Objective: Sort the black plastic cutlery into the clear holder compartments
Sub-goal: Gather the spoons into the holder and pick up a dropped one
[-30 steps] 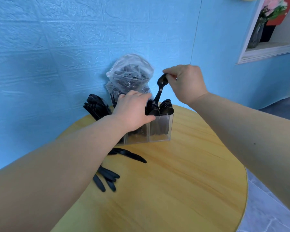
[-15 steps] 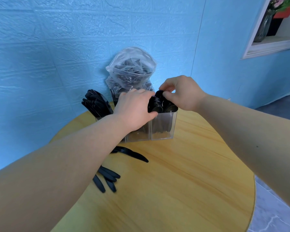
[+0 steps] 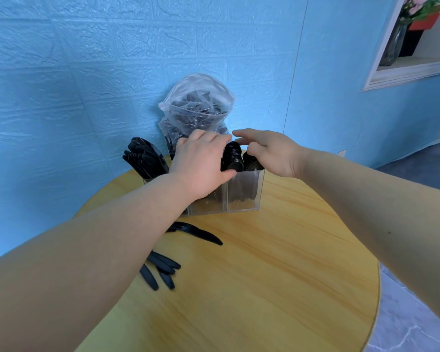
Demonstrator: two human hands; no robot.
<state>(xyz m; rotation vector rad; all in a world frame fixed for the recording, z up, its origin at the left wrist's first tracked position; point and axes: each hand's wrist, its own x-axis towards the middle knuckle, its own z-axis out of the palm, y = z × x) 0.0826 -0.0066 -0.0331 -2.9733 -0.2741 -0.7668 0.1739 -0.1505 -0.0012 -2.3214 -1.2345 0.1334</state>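
A clear holder (image 3: 243,196) with three compartments stands at the far side of the round table. Its right compartment is full of upright black spoons (image 3: 231,158); its left one holds black knives (image 3: 144,157). My left hand (image 3: 201,166) lies over the middle compartment, its thumb against the spoons, and hides what is inside. My right hand (image 3: 269,152) hovers over the right compartment with loose fingers and holds nothing. Several loose black knives (image 3: 163,270) lie on the table under my left forearm, and one more loose knife (image 3: 196,232) lies nearer the holder.
A clear plastic bag (image 3: 196,110) of black cutlery leans on the blue wall behind the holder. The yellow wooden table (image 3: 264,288) ends in a curved edge at the right, with grey floor beyond. A wall niche at upper right holds a vase.
My right hand lowered a black spoon into the right compartment, let go of it and opened above the spoons. My left hand stayed on the holder.
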